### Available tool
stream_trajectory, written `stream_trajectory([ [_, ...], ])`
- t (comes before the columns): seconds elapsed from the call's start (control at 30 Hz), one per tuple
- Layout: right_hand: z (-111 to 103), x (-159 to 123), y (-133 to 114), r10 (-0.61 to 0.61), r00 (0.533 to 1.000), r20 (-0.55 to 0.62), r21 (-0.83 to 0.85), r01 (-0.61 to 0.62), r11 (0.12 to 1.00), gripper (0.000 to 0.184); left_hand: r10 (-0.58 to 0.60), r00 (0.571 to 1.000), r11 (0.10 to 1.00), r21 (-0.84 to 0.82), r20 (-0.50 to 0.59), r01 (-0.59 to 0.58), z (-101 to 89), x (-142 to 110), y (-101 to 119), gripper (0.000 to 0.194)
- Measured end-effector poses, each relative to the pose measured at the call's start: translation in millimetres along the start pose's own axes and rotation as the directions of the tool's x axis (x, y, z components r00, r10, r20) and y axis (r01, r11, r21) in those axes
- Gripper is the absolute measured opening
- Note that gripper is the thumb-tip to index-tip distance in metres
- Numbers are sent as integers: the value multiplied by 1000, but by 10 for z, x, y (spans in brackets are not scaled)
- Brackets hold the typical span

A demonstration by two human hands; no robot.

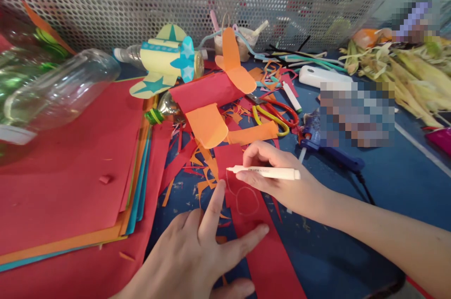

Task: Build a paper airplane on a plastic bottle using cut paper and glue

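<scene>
My right hand (282, 181) pinches a white marker (264, 172) held sideways, its tip pointing left just above a long red paper strip (260, 233) on the blue table. Faint white outlines are drawn on the strip under the tip. My left hand (200, 252) lies flat with spread fingers, the index and middle fingertips pressing on the strip's left edge. Just beyond the strip stands a bottle plane (214, 102) wrapped in red paper with orange wings.
A stack of red, orange and blue paper sheets (70, 181) covers the left. Clear bottles (52, 92) lie at far left. A yellow-and-teal bottle plane (169, 62), scissors (275, 113), a blue glue gun (327, 149), paper scraps and corn husks (405, 73) crowd the back.
</scene>
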State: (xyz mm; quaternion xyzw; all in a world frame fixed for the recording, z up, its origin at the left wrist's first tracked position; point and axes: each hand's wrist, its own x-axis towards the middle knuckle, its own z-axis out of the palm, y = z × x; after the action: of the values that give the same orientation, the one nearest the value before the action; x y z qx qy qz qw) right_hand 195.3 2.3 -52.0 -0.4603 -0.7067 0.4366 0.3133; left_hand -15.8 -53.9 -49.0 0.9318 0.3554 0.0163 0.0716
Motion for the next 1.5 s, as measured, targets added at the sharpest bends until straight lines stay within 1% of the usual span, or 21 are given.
stream_trajectory([
  [0.13, 4, 1, 0, 13, 1000, -5, -20, -14, 1000, 15, 14, 1000, 1000, 0, -20, -14, 10, -2, -10, 63],
  [0.27, 10, -10, -22, 11, 1000, -23, -58, -13, 998, 14, 15, 1000, 1000, 6, 2, -15, 7, 6, -15, 70],
  [0.4, 14, -30, -30, -30, 998, -52, -118, 24, 993, 16, 5, 1000, 1000, 1, 24, -5, -8, 4, 1, 75],
  [0.57, 14, -50, -23, -67, 993, -96, -192, 48, 980, 19, -16, 1000, 1000, -8, 23, 16, -18, -6, 19, 73],
  [0.7, 2, -57, -31, -59, 994, -94, -185, 41, 982, 21, -19, 1000, 1000, -8, 9, 19, -19, -2, 21, 65],
  [0.9, -17, -72, -25, -74, 993, -97, -186, 55, 981, 23, 3, 1000, 1000, 0, 13, -3, 5, -12, 2, 75],
  [1.1, -31, -87, -10, -55, 993, -102, -170, 37, 985, 23, 32, 999, 999, 7, -13, -32, 29, -9, -29, 75],
  [1.33, -46, -92, -6, -53, 993, -104, -177, 34, 984, 24, 53, 998, 999, 12, -40, -53, 7, 39, -12, 72],
  [1.5, -55, -124, 14, -20, 997, -75, -131, 10, 991, 22, 57, 997, 998, 14, -52, -56, 1, 22, -16, 70],
])
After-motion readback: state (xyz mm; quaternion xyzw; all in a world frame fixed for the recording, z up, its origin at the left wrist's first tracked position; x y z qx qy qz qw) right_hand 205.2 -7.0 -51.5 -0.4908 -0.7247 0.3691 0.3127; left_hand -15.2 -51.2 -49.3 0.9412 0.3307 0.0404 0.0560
